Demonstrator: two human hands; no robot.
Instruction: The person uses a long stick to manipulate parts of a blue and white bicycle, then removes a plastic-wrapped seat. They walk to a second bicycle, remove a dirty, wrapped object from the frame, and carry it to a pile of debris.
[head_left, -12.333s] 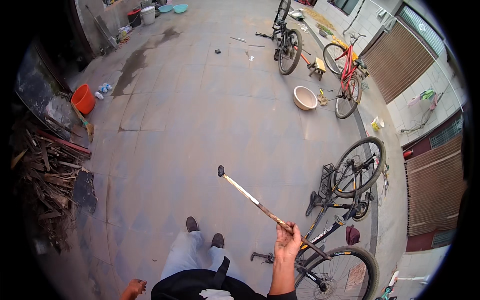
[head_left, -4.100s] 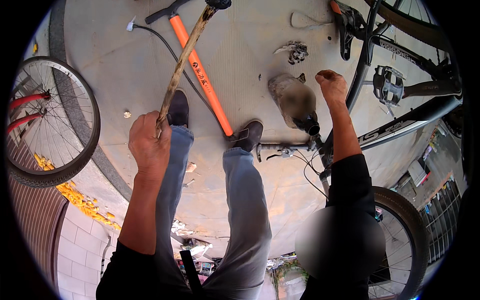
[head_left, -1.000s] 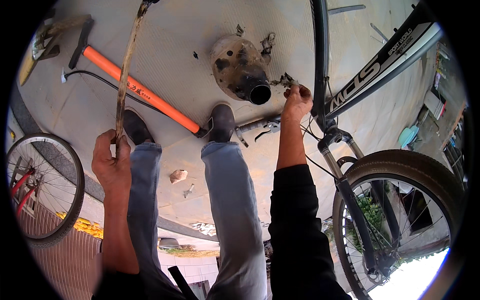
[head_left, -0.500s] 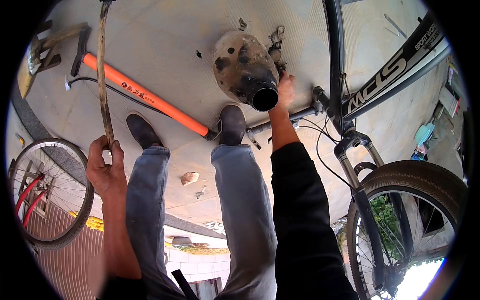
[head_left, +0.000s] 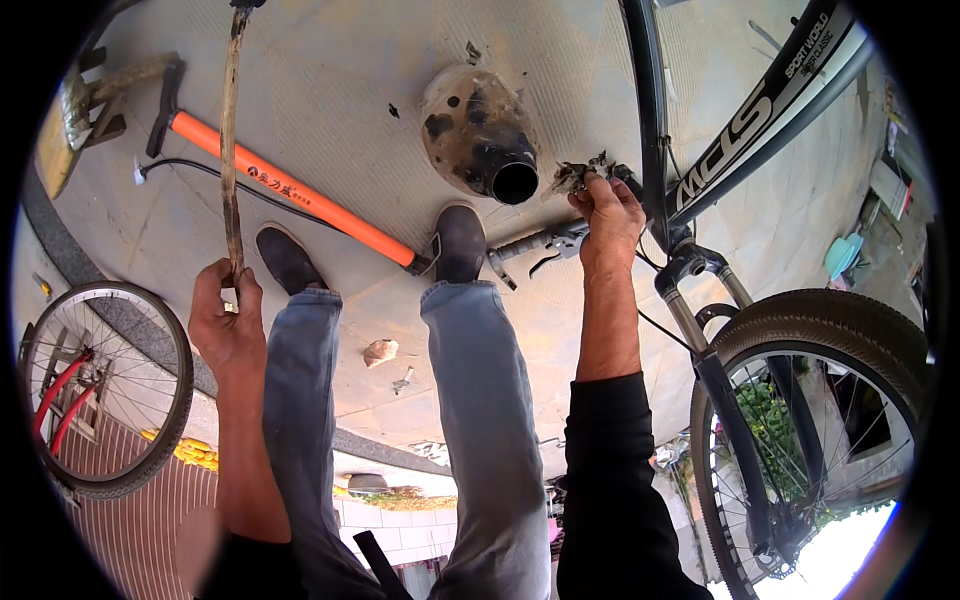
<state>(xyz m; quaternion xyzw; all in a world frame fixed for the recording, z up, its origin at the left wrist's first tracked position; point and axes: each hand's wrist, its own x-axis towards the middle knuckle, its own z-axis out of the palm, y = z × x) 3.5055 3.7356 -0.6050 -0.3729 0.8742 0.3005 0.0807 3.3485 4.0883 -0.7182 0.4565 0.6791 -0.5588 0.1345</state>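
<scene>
My left hand (head_left: 230, 310) is closed round the lower end of a long wooden stick (head_left: 230, 140), held upright in view, its far tip blackened. My right hand (head_left: 608, 215) pinches a crumpled, grey-black scrap (head_left: 577, 176) that looks burnt; its exact material I cannot make out. Left of that hand lies a rounded, soot-stained vessel (head_left: 478, 130) on the ground, with a dark open mouth (head_left: 515, 183) facing my side. The right hand is apart from the vessel and close to the handlebar of a black bicycle (head_left: 650, 130).
An orange floor pump (head_left: 300, 190) lies on the paving beyond my feet. The bicycle's front wheel (head_left: 810, 400) takes up the right side. Another bicycle wheel (head_left: 105, 390) is at the left, below a wooden stool (head_left: 90, 110). A stone-like chunk (head_left: 380, 352) lies between my legs.
My right hand has come from behind the vessel toward me and to the right, lifting the crumpled scrap off the ground. The left hand still holds the stick, slightly farther right in view.
</scene>
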